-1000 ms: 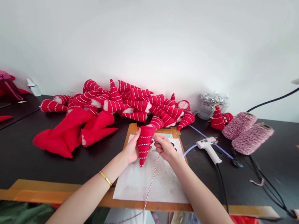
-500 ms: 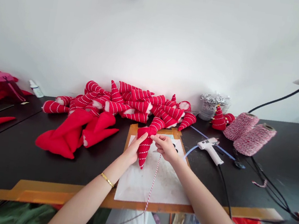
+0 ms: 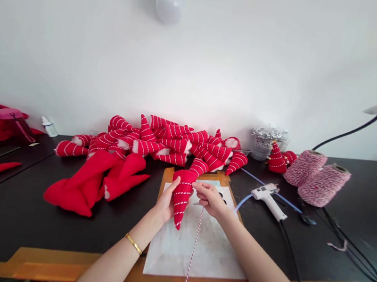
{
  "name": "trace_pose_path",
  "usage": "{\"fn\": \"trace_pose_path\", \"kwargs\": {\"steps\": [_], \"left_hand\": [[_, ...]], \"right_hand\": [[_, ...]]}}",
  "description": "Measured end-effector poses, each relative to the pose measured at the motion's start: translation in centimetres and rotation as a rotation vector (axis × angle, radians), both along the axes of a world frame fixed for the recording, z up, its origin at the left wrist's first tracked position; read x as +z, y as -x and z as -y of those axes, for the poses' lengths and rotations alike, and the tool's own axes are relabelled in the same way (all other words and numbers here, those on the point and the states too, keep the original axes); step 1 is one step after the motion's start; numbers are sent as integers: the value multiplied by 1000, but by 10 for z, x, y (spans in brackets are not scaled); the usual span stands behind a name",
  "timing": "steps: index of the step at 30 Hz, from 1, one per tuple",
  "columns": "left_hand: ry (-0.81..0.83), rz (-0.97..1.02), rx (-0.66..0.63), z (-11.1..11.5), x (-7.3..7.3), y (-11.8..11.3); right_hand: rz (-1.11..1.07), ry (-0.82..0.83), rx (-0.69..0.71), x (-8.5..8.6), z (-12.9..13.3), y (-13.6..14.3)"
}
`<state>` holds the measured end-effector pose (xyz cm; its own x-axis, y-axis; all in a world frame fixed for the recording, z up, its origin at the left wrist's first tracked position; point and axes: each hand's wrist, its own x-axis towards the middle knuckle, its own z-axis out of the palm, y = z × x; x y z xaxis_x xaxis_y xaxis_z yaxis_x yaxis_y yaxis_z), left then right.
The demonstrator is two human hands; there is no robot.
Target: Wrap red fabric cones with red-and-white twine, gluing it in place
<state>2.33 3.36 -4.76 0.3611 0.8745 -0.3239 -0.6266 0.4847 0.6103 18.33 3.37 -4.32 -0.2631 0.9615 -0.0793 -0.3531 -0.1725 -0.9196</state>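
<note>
My left hand (image 3: pixel 167 199) is closed around a red felt cone (image 3: pixel 181 197), its tip pointing down toward me. White-and-red twine circles the cone in spaced rows, with a plain red band near its wide end. At the cone's right edge, the thumb and fingers of my right hand (image 3: pixel 211 199) pinch the twine. A length of twine (image 3: pixel 196 237) hangs below this hand over the white sheet (image 3: pixel 170 257) to the table edge. A pointed metal tip and dark loops, like scissors (image 3: pixel 222 196), show beside my right hand; whether it holds them I cannot tell.
Wrapped red cones (image 3: pixel 175 144) are heaped behind the sheet, plain red cones (image 3: pixel 78 181) to the left. On the right are a white glue gun (image 3: pixel 270 199) with its cord, twine spools (image 3: pixel 325 184), a decorated cone (image 3: pixel 276 158) and a silver-filled tub (image 3: pixel 268 144).
The whole scene sits lower in the picture as the head view has tilted up. The cone has turned slightly in my left hand, and my right fingers have shifted a little along its edge.
</note>
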Motion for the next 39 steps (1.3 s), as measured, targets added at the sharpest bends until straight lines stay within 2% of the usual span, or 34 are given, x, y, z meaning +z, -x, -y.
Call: {"fn": "trace_pose_path", "kwargs": {"steps": [11,18,21,24,30,32,34,37,39], "left_hand": [[-56,69,7,4,5,-1],[-17,16,-2,3,9,1],[2,22,-1,1,7,1],[8,98,-50,2,7,1],[23,190,-172,3,12,6],[24,134,-144,2,9,5],[-6,-4,-90,2,4,2],[-171,-283,30,2,-4,-7],[-309,-443,111,4,-7,-12]], "right_hand": [[10,13,-35,-9,-2,2],[41,-43,-91,-10,-6,-2],[22,-64,-66,-10,-6,-3],[-14,-71,-47,-11,-5,-2],[16,-147,-130,-15,-9,1],[80,-185,-145,-15,-11,-1],[152,-234,-189,-14,-12,-2],[246,-296,-245,-11,-11,-3],[258,-303,-225,-9,-9,-3]]}}
